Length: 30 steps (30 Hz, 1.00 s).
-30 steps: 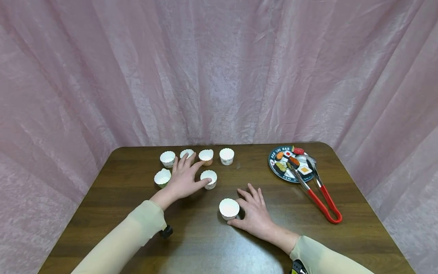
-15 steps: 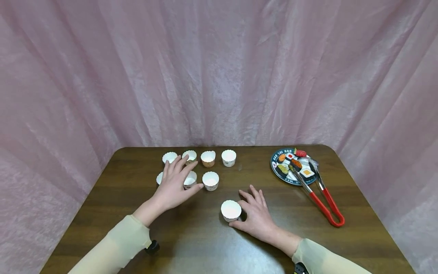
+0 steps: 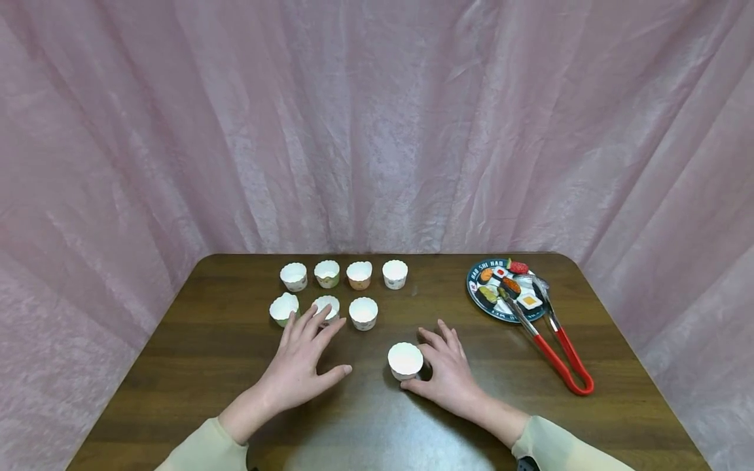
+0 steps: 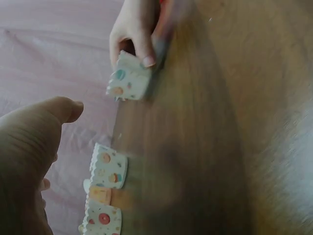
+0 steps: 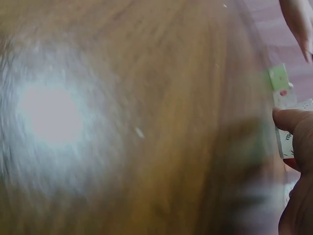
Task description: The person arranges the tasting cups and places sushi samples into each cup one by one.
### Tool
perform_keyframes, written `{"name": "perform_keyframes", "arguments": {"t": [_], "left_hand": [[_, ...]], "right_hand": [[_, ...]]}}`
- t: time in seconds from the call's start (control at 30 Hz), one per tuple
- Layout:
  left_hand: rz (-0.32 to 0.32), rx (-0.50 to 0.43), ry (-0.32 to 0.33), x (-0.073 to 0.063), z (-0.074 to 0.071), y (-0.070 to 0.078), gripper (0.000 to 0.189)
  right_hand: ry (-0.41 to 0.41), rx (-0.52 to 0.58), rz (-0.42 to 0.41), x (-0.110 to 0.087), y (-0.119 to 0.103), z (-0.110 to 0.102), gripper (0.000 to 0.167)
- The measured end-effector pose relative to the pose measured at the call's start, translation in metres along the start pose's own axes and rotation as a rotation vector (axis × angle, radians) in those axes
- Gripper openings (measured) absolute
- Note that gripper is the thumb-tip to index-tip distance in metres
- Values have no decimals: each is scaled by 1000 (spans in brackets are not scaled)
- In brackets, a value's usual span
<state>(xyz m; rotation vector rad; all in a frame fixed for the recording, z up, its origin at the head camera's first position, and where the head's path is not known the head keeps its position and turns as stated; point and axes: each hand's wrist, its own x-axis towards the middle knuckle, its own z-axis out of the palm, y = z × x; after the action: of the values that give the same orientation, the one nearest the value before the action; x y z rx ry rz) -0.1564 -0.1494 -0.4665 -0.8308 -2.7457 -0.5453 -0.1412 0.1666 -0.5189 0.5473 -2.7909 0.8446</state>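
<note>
My right hand [image 3: 450, 376] pinches a white paper baking cup [image 3: 405, 360] between thumb and finger, on the near middle of the table. Coloured prints cover the outside of this same paper cup [image 4: 129, 78] in the left wrist view. With fingers spread and nothing in it, my left hand [image 3: 297, 369] is just in front of the front row of cups. Its fingertips partly cover the middle cup [image 3: 327, 309] of that row. A green-sided cup [image 3: 285, 309] stands left of it and a white one [image 3: 363, 313] right of it. Behind them runs a back row of several cups [image 3: 359, 275].
At the right, a dark round plate [image 3: 501, 315] bears toy sushi pieces and a strawberry. Red-handled metal tongs [image 3: 556, 353] lie with their tips on it. A pink curtain [image 3: 377, 131] hangs behind the wooden table [image 3: 200, 353].
My left hand has drawn back toward me from the cups, leaving the middle front cup mostly uncovered. My right hand keeps its pinch on the cup, nearly still.
</note>
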Motion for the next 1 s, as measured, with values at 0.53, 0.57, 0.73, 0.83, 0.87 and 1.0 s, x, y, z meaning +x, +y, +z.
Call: {"name": "perform_keyframes", "arguments": {"t": [0.53, 0.57, 0.73, 0.83, 0.87, 1.0], "left_hand": [[9, -35, -51, -23, 13, 22, 82], [7, -37, -50, -24, 13, 22, 82], [9, -34, -35, -23, 14, 21, 82], [7, -31, -38, -23, 14, 21, 81], [5, -30, -44, -23, 14, 21, 80], [-20, -41, -84, -27, 14, 21, 78]], "right_hand": [[72, 67, 114, 41, 18, -36, 56], [69, 68, 119, 45, 18, -36, 56], [36, 68, 156, 66, 21, -32, 58], [13, 56, 187, 78, 24, -25, 60], [4, 50, 199, 81, 24, -23, 61], [-32, 27, 238, 89, 25, -13, 63]]}}
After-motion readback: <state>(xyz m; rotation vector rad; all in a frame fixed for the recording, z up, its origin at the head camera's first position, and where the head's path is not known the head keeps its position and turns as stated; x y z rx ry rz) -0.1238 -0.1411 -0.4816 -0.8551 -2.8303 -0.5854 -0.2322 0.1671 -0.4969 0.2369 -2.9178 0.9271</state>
